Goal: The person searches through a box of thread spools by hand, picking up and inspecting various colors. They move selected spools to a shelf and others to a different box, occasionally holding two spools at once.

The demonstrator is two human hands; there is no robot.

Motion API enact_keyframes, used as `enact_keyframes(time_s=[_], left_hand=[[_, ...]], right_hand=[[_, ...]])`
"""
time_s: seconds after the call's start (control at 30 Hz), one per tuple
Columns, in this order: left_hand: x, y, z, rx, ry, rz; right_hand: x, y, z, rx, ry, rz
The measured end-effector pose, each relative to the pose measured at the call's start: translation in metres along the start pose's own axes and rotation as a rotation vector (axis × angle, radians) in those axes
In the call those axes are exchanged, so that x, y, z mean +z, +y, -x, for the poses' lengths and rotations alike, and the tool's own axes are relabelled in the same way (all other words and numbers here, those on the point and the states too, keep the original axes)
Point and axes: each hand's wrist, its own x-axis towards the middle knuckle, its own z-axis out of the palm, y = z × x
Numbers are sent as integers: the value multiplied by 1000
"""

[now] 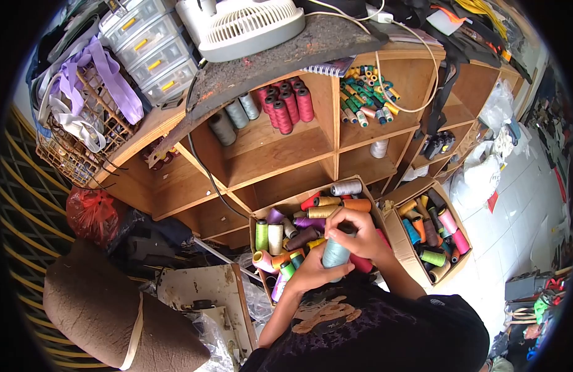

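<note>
A pale blue-green thread spool (336,253) is held in front of my chest, above a cardboard box (368,186) of many-coloured spools. My left hand (311,273) is wrapped round the spool's lower part. At the spool's top, my right hand (355,230) is closed, its fingers pinched together; what lies between the fingertips is too small to make out. A second cardboard box (395,239) with more spools stands to the right of the first.
Behind the boxes is a wooden shelf (280,162) holding red spools (286,108), grey spools (223,129) and small coloured spools (361,93). A white fan (252,28) and plastic drawers (153,53) stand on top. A brown padded form (113,310) is at lower left.
</note>
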Motion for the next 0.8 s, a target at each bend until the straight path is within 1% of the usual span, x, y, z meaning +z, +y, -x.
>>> enact_keyframes(time_s=[0.07,0.1,0.13,0.17,0.2,0.3,0.33,0.37,0.4,0.43,0.47,0.5,0.53,0.57,0.63,0.67,0.7,0.77,0.8], left_hand=[[-7,-12,-2,7,-145,55],[-8,-16,-1,7,-223,83],[-7,-18,2,18,-256,188],[-8,-17,3,15,-254,222],[-9,-15,4,10,-250,258],[-12,-21,2,21,-193,296],[-13,-25,-1,30,-174,287],[-14,-28,-3,43,-153,279],[-15,-25,-4,-38,-117,126],[-7,-16,-4,75,-47,84],[-7,-16,-4,10,-58,70],[-8,-17,-3,-55,-65,56],[-11,-28,-5,-36,-105,35],[-14,-30,-6,-60,-153,-4],[-13,-30,-4,-82,-211,45],[-14,-35,-3,-54,-241,-63],[-12,-32,-2,-2,-275,-83],[-10,-36,1,-46,-227,-75],[-11,-36,1,-51,-202,-54]], right_hand=[[-5,4,2,128,61,-276],[-8,-3,0,207,155,-382],[-14,3,-3,153,199,-393],[-22,10,-3,99,245,-403],[-29,9,-2,118,205,-320],[-24,-1,7,78,23,-285],[-19,0,6,45,-97,-336],[-9,-6,7,17,-108,-195],[-3,-4,9,47,-114,-90],[2,-2,12,76,-125,15],[4,-1,12,72,-25,3],[3,0,12,70,-33,17],[-2,1,13,69,-44,30],[-4,2,14,70,-56,40],[-6,6,19,212,102,-238],[-13,7,16,204,176,-356],[-21,7,11,198,254,-473],[-36,1,-2,97,267,-355],[-44,-1,-3,134,210,-302]])
